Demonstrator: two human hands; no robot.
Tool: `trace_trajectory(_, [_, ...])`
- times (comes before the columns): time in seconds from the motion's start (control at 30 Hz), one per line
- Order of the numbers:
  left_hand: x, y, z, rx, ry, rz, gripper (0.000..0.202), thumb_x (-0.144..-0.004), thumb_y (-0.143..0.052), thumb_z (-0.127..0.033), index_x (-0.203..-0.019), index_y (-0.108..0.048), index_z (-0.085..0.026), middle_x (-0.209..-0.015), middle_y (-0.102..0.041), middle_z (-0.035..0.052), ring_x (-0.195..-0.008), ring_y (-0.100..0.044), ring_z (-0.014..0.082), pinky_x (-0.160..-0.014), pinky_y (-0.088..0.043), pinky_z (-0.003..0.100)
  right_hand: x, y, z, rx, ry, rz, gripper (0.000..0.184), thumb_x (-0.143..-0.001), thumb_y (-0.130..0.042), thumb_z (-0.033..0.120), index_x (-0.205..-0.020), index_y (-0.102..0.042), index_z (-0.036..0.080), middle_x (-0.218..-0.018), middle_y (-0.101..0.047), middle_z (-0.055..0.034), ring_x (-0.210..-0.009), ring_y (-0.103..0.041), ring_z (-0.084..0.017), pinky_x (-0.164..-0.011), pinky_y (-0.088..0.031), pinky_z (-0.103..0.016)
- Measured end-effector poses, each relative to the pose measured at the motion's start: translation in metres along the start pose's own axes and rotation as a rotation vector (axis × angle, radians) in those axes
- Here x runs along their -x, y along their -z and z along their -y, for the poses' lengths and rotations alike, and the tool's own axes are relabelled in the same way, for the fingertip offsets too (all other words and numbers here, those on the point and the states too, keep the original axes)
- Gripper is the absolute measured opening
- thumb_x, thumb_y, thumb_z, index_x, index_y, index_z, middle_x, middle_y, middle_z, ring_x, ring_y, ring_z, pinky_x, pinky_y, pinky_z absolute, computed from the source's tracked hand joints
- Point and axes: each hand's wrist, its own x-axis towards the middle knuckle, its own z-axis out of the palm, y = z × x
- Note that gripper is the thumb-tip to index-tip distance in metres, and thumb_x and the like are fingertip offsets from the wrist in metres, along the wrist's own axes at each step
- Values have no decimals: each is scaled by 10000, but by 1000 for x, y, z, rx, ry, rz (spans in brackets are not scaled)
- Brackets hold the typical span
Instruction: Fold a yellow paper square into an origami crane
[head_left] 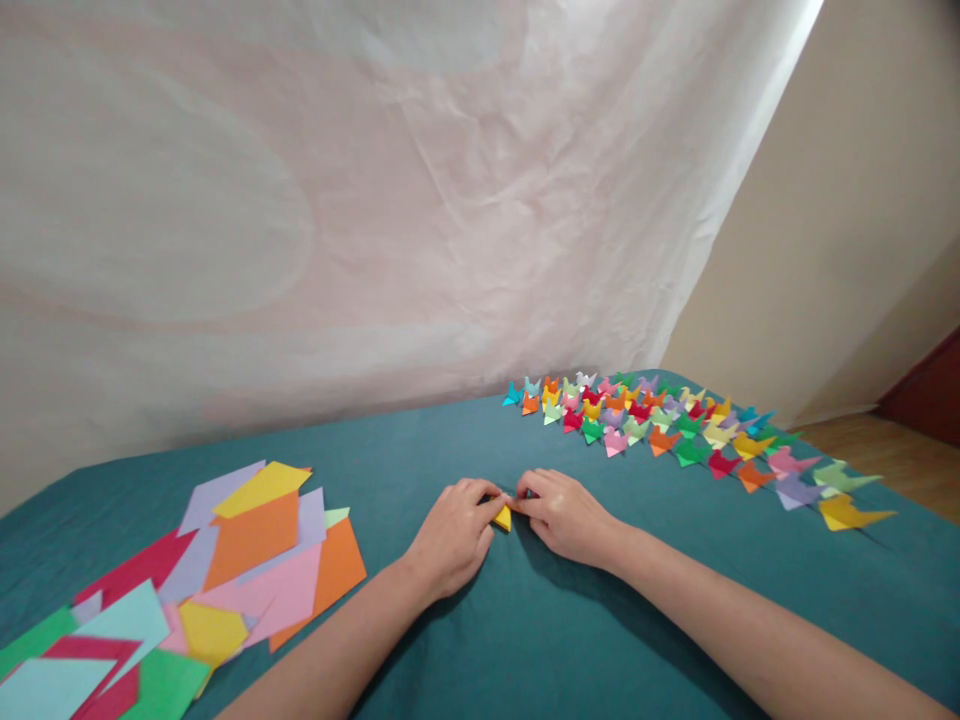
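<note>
A small folded piece of yellow paper (503, 519) lies at the middle of the table, between my two hands. My left hand (459, 532) is closed, its fingertips pinching the paper's left and upper side. From the right, my right hand (561, 512) reaches in with thumb and forefinger pressed together at the paper's upper right corner. Both hands rest low over the cloth, and their fingers hide much of the paper, so its full shape does not show.
Loose sheets of coloured paper, such as an orange sheet (255, 540), overlap at the left. Rows of folded paper birds (664, 440) stand at the right back. A dark green cloth (420, 440) covers the table; a pale curtain (375, 200) hangs behind.
</note>
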Motion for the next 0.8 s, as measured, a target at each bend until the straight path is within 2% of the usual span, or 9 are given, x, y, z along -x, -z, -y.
trace_trajectory(0.5, [-1, 1, -5, -69, 9, 4, 393, -796, -434, -84, -1139, -560, -229, -1118, -554, 57, -1048, -477, 220, -893, -393, 368, -1, 6, 1, -40, 140, 45, 250, -778, -486, 57, -866, -680, 187, -872, -594, -51, -796, -509, -163, -722, -376, -293])
trace_trajectory(0.8, [-1, 1, -4, -79, 5, 6, 347, -812, -444, -104, -1110, -574, -224, -1119, -553, 57, -1057, -472, 224, -904, -391, 366, 1, 10, 3, -82, 222, 76, 249, -794, -470, 87, -888, -673, 196, -863, -614, -44, -812, -529, -164, -738, -364, -303])
